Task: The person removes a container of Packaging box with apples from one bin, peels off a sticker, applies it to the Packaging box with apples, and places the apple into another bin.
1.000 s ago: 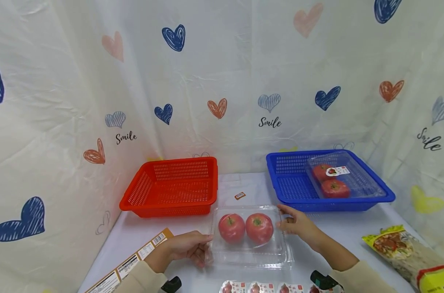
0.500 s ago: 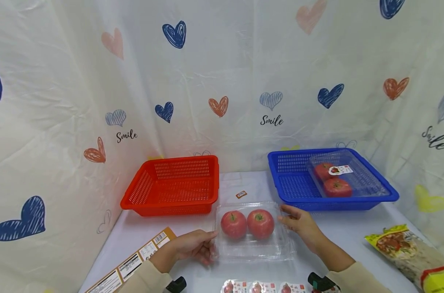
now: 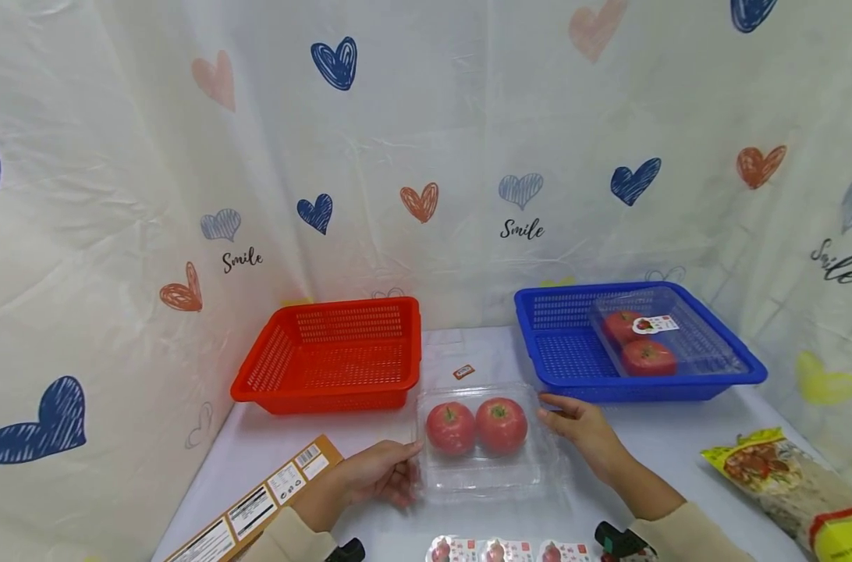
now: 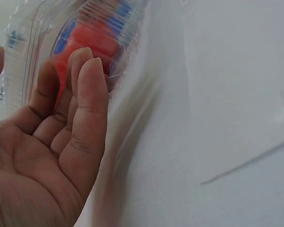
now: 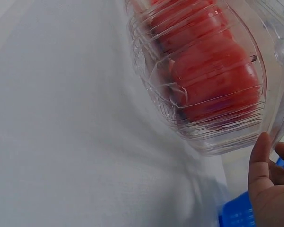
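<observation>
Two hands, left (image 3: 378, 472) and right (image 3: 583, 433), support one clear container (image 3: 482, 476) between them; the step in hand is judged to be the two-handed handling of this pack. The next move seems to call for even support from both sides, lest the two apples (image 3: 502, 425) inside roll. Left fingers (image 4: 90, 94) are curled, with the thumb at the container's left edge; right fingers (image 5: 260, 163) pinch its right edge near the far corner. The container thus lies directly between both sets of fingers, apparently raised off the worktop (image 3: 387, 428); whether its lid is latched cannot be told. Nearer the wearer than the fingers is a row of apple-printed labels (image 3: 498, 551). Beside the left wrist lies a long orange-edged box (image 3: 285, 484); well to the right of the right fingers, a yellow-ended bag (image 3: 784, 476). Beyond the container, between the fingers, is a small packet (image 3: 463, 372). Farther off, the red basket (image 3: 338, 402) stands beyond the left fingers, and the blue basket (image 3: 651, 388) just beyond the right, bearing a second container (image 3: 703, 347) with apples and a label (image 3: 658, 324).
</observation>
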Tool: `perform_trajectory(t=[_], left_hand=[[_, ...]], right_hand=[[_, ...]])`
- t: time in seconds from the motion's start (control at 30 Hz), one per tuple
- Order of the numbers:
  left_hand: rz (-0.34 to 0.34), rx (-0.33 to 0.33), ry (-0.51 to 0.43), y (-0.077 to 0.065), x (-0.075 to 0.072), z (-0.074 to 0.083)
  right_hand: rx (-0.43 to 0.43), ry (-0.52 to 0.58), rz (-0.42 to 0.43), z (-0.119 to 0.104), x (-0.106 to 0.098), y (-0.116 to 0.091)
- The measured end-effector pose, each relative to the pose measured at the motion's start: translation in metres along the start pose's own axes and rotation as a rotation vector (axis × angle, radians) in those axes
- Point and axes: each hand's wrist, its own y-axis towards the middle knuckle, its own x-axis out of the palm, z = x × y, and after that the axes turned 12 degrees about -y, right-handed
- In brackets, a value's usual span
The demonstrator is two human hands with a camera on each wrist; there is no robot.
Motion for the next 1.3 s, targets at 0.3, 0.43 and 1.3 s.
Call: perform_trajectory(t=[0.3,0.43,1.3], left_hand=[[0.076,0.038,-0.008,0.004,0.000,-0.002],[0.122,0.051,0.011,0.001,0.000,0.000],[0.277,0.113,0.769,-0.043,0.021,-0.029]], right_hand=[[-0.008,-0.016,0.005,0.001,-0.002,-0.001],[-0.004,-0.019,0.019,0.002,0.001,-0.002],[-0.263,-0.524,0.147,-0.021,-0.006,-0.041]])
